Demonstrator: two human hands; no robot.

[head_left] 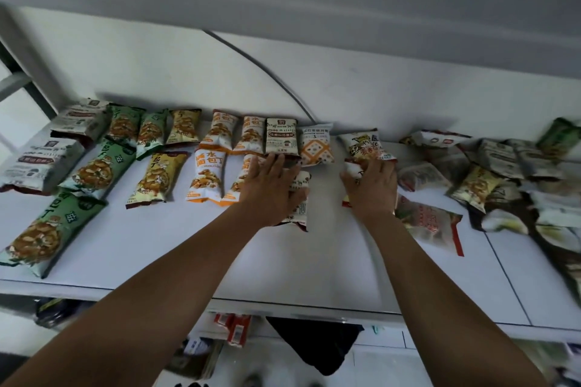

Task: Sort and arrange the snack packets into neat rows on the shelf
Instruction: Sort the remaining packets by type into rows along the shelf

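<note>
Snack packets lie in rows on the white shelf [176, 248]: green packets [91, 170] at the left, yellow ones [157, 179], then orange-and-white ones [207, 179]. My left hand [267, 188] lies flat with straight fingers on a white-and-maroon packet [300, 198], just below another such packet [281, 137] in the back row. My right hand [371, 188] grips a white packet [352, 171] by its top, under a cartoon-printed packet [366, 144]. Most of both held packets is hidden by the hands.
An unsorted heap of packets [503, 179] fills the shelf's right end. A clear red-edged packet [430, 223] lies beside my right wrist. The white wall [377, 88] backs the shelf. Below the front edge a lower shelf holds boxes [234, 327].
</note>
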